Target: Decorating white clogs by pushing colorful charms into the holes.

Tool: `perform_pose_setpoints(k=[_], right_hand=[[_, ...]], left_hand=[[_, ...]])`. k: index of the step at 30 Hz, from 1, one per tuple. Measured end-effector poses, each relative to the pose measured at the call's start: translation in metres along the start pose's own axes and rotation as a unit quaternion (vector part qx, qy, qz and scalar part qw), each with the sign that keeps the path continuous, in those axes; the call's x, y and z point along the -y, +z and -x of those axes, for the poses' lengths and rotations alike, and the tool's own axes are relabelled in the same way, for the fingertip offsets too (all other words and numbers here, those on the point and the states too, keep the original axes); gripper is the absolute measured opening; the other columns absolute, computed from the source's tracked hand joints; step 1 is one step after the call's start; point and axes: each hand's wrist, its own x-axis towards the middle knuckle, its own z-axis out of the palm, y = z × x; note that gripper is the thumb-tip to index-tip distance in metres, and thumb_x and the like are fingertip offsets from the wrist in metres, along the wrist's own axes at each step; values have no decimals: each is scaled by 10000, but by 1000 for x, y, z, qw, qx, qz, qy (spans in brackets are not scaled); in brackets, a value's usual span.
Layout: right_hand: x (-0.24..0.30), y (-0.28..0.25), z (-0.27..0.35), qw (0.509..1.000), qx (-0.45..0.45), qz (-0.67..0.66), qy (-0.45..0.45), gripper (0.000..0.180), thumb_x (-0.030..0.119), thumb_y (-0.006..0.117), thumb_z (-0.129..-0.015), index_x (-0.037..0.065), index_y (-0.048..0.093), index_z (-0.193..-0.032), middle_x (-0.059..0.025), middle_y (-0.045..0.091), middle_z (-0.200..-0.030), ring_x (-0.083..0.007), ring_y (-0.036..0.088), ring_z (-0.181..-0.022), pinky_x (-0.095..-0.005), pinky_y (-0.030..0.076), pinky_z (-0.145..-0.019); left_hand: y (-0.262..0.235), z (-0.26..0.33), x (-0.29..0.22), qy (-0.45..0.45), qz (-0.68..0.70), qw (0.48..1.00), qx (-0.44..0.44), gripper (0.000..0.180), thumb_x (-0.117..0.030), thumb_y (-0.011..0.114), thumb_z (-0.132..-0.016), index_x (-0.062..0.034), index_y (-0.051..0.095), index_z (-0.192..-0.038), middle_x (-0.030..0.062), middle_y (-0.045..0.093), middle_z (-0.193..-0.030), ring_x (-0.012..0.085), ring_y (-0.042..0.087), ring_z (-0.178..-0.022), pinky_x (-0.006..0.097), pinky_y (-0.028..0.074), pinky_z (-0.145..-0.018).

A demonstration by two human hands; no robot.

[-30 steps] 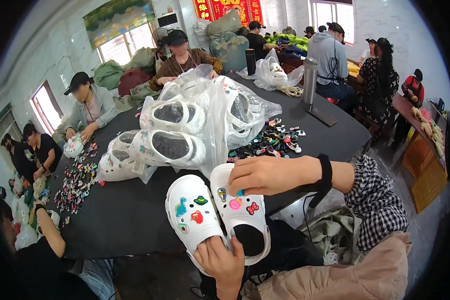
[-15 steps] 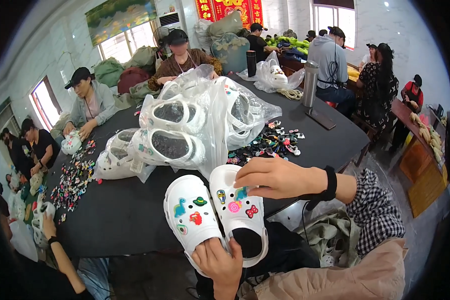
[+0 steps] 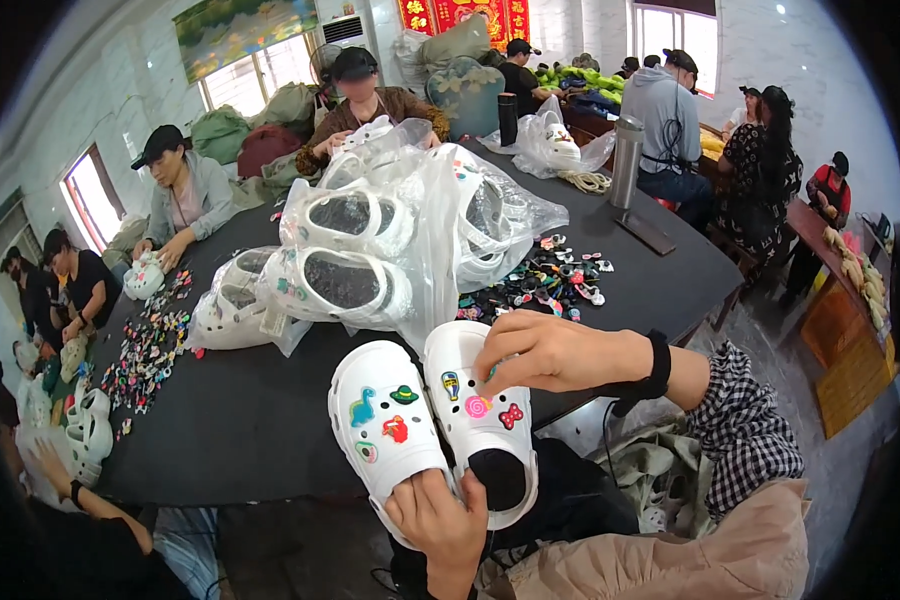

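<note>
Since the earlier frame, the right hand (image 3: 555,355) has closed in over the toe of the right clog (image 3: 475,436), so the dinosaur charm previously exposed at its fingertips is now nearly covered; only a teal sliver (image 3: 490,373) shows. At lower left, a co-worker's hand (image 3: 55,466) has come off a white clog (image 3: 90,432).

Left hand (image 3: 440,522) grips both clogs at their openings: fingers inside the left clog (image 3: 416,450), thumb at the right one. Right hand is narrow, fingertips pinched at the teal piece; full contact with the clog cannot be confirmed. The clogs sit side by side, toes away from the wearer, at the near edge of the black worktop (image 3: 240,420).

Left clog carries a blue dinosaur (image 3: 362,407), a green hat (image 3: 404,395), a red charm (image 3: 395,430) and a round green one (image 3: 367,452). Right clog carries a yellow-and-blue charm (image 3: 451,386), a pink swirl (image 3: 478,406) and a red bow (image 3: 511,416).

Beyond lie clear-bagged white clogs (image 3: 400,290), between two loose charm heaps, left (image 3: 150,360) and right (image 3: 545,285). Farther right: a dark phone (image 3: 646,234) and a steel flask (image 3: 627,165). Across the worktop, a co-worker in brown (image 3: 395,100) sits behind the bags.
</note>
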Motion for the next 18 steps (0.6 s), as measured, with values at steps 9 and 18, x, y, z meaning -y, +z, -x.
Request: perform_pose_setpoints(k=[9, 18], right_hand=[[1, -1, 2, 1000, 2, 2, 0, 275, 17, 661, -817, 93, 702, -1078, -34, 659, -1168, -239, 582, -1123, -402, 467, -937], [0, 7, 5, 1000, -17, 13, -19, 312, -38, 645, -789, 92, 692, -1068, -34, 659, -1205, -240, 584, -1159, -404, 460, -959]], left_hand=[[-3, 1, 0, -8, -7, 1000, 27, 346, -204, 716, -788, 38, 574, -990, 191, 603, -870, 366, 541, -799, 463, 385, -725], [-2, 2, -2, -8, -4, 1000, 27, 340, -182, 718, -770, 38, 565, -980, 194, 604, -882, 377, 545, -818, 472, 386, -734]])
